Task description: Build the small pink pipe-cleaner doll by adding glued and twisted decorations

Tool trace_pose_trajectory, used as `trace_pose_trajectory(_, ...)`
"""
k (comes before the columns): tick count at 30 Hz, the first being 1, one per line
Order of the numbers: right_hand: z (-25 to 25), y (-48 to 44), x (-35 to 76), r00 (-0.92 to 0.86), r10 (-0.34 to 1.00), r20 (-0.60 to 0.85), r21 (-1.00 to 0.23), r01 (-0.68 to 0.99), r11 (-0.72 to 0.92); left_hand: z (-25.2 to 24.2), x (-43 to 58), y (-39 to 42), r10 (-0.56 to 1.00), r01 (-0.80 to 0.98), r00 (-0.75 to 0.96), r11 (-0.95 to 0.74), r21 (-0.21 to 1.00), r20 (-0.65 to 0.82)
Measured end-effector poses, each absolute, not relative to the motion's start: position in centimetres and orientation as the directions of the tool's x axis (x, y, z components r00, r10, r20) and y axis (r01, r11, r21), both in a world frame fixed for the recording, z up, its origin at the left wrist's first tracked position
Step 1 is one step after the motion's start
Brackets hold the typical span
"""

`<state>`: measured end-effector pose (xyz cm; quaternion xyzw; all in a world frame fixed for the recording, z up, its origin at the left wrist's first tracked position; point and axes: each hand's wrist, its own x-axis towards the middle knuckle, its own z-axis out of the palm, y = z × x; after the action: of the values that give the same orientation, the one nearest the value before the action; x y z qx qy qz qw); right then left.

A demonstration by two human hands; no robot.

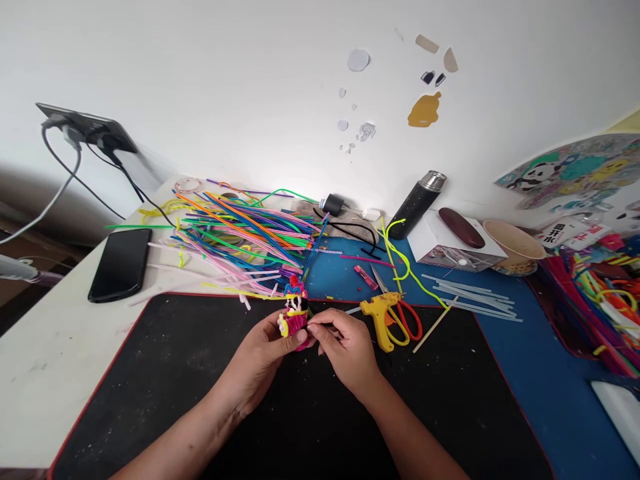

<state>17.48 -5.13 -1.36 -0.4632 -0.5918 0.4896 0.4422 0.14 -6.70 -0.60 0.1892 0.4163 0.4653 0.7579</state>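
My left hand point(265, 351) is closed around a small pipe-cleaner figure point(294, 320), holding it upright above the black mat point(200, 360). The figure has a magenta body with yellow trim, a black-and-white face and a blue and pink top. At its right side, my right hand point(346, 341) is pinched with thumb and forefinger touching or almost touching the figure. Whatever sits between those fingertips is too small to make out. Close by on the right lie a yellow glue gun point(381, 319) and scissors with red and yellow handles point(411, 321).
Many coloured pipe cleaners point(245, 227) are heaped behind the mat. A phone point(121, 264) lies at left. Toward the back right stand a black thermos point(418, 204), a white box point(453, 243) and a bowl point(514, 245). Clear glue sticks point(475, 299) and a thin wooden stick point(434, 327) lie nearby.
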Motion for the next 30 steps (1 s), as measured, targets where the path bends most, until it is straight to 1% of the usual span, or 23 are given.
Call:
trace_pose_trajectory(3, -1.7, -4.7, 17.6, -0.147, 0.989, 0.008, -0.998, 0.059, 0.017, -0.6, 0.6, -5.8, 0.883, -0.513, 0.199, 0.463, 0.722, -0.425)
trace_pose_trajectory(7, -2.3, -3.7, 18.1, -0.105, 0.993, -0.055, -0.996, -0.061, -0.062, -0.1, 1.4, -4.3, 0.903, -0.496, 0.173, 0.425, 0.757, -0.394)
trace_pose_trajectory(11, -2.7, -2.3, 18.7, -0.081, 0.992, -0.096, -0.977, -0.183, -0.109, 0.7, 2.1, -2.8, 0.913, -0.464, 0.215, 0.408, 0.786, -0.347)
trace_pose_trajectory(13, -2.8, -1.6, 19.1, -0.062, 0.990, -0.124, -0.948, -0.287, -0.137, 1.1, 2.3, -2.2, 0.911, -0.442, 0.261, 0.407, 0.800, -0.319)
trace_pose_trajectory(15, -2.9, -0.9, 19.4, -0.063, 0.985, -0.161, -0.894, -0.414, -0.173, 1.4, 2.3, -1.7, 0.904, -0.422, 0.317, 0.404, 0.812, -0.285)
trace_pose_trajectory(17, -3.0, -0.4, 19.7, -0.074, 0.980, -0.184, -0.840, -0.506, -0.196, 1.7, 2.3, -1.4, 0.895, -0.404, 0.371, 0.397, 0.824, -0.249)
trace_pose_trajectory(21, -3.2, 0.3, 20.2, -0.059, 0.981, -0.184, -0.801, -0.570, -0.184, 2.3, 2.3, -1.1, 0.880, -0.403, 0.431, 0.384, 0.831, -0.197)
trace_pose_trajectory(24, -3.1, 0.6, 20.6, -0.048, 0.983, -0.177, -0.789, -0.591, -0.171, 2.4, 2.3, -1.1, 0.875, -0.428, 0.446, 0.395, 0.813, -0.190)
trace_pose_trajectory(28, -2.9, 0.9, 21.1, -0.070, 0.983, -0.170, -0.732, -0.659, -0.173, 2.3, 2.4, -1.1, 0.883, -0.459, 0.406, 0.421, 0.782, -0.238)
trace_pose_trajectory(30, -2.7, 1.1, 21.3, -0.086, 0.984, -0.153, -0.704, -0.690, -0.170, 2.2, 2.4, -1.1, 0.893, -0.455, 0.385, 0.403, 0.794, -0.232)
